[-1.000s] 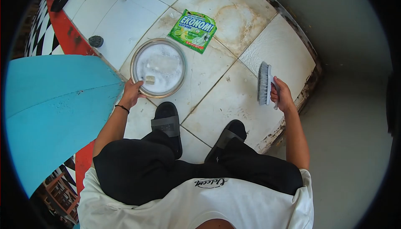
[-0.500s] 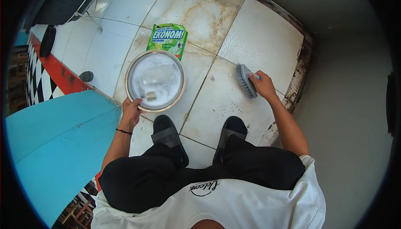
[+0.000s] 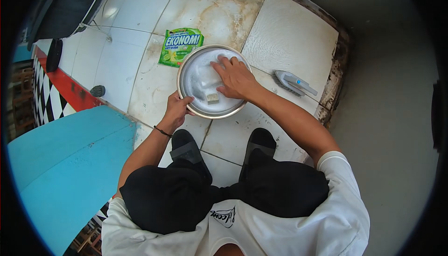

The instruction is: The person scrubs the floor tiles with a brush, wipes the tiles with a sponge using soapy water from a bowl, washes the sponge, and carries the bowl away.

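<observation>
My left hand (image 3: 178,108) grips the near-left rim of a round metal basin (image 3: 182,81) filled with white, sudsy water. My right hand (image 3: 235,78) is over the suds with fingers apart and bent, the fingertips at or just in the foam; it holds nothing that I can see. A small pale block, perhaps a sponge (image 3: 213,98), sits in the foam near the basin's front. Right of the basin, a grey scrub brush (image 3: 294,83) with a light blue mark lies on the tiles. A green EKONOMI soap pouch (image 3: 179,46) lies just behind the basin's left side.
White floor tiles (image 3: 284,36) have brown stains and a wet patch towards the grimy wall edge (image 3: 339,64). A grey wall rises on the right. At the left are a turquoise panel (image 3: 74,139), a small dark brush-like piece (image 3: 97,91) and a black object (image 3: 70,8) with cords.
The basin has moved right with my left hand on it. My right hand has let go of the brush, now lying farther right, and has come over the basin.
</observation>
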Tool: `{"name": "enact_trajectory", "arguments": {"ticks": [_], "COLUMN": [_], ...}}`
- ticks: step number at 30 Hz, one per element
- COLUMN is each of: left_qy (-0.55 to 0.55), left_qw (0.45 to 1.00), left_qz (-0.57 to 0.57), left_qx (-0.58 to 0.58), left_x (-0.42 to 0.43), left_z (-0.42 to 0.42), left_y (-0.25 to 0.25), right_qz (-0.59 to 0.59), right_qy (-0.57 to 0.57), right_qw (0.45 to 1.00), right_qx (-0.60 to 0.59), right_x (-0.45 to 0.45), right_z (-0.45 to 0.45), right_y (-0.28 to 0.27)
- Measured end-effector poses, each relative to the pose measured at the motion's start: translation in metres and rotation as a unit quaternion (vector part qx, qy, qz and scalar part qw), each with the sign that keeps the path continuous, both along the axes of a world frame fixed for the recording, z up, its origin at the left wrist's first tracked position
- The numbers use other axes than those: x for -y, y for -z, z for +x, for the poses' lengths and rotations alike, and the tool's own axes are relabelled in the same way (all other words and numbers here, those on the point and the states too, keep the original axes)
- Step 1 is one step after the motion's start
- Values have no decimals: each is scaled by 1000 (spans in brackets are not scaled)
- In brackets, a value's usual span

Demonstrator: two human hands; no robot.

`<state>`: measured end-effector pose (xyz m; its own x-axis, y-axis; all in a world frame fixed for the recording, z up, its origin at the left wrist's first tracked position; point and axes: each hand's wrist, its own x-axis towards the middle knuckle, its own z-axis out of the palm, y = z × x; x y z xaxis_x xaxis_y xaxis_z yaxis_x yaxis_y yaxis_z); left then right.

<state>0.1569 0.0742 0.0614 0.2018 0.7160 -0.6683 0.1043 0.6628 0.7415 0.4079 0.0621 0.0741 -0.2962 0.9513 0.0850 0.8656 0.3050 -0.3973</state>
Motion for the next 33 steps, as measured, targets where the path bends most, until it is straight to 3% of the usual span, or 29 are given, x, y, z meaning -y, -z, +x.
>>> {"name": "enact_trajectory", "arguments": {"ticks": [3,9,12,15,18,21,25,29,33], "left_qy": [7,29,39,41,30,35,39,56,119], "left_qw": [1000,999,999,998,998,998,997,995,986], "left_qz": [-10,-27,-33,-48,-59,-59,-62,-71,-84], "left_qx": [5,-2,-8,-11,-8,-10,-17,-41,-85], "left_x": [4,11,18,22,25,24,26,32,27], "left_z": [7,2,-4,-10,-19,-27,-32,-33,-48], "left_y": [3,18,14,15,25,30,32,32,17], "right_qz": [96,-147,-243,-350,-349,-373,-463,-353,-184], "right_qy": [-94,-136,-100,-94,-91,-54,98,186,244], "right_qw": [986,977,965,914,888,798,688,643,669], "right_qx": [94,76,1,-182,-287,-470,-550,-654,-677], "right_x": [-4,-11,-10,-13,-18,-19,-23,-23,-7], "right_z": [-4,-14,-13,-8,-4,1,40,104,197], "right_y": [27,41,24,9,3,6,-22,-44,-74]}}
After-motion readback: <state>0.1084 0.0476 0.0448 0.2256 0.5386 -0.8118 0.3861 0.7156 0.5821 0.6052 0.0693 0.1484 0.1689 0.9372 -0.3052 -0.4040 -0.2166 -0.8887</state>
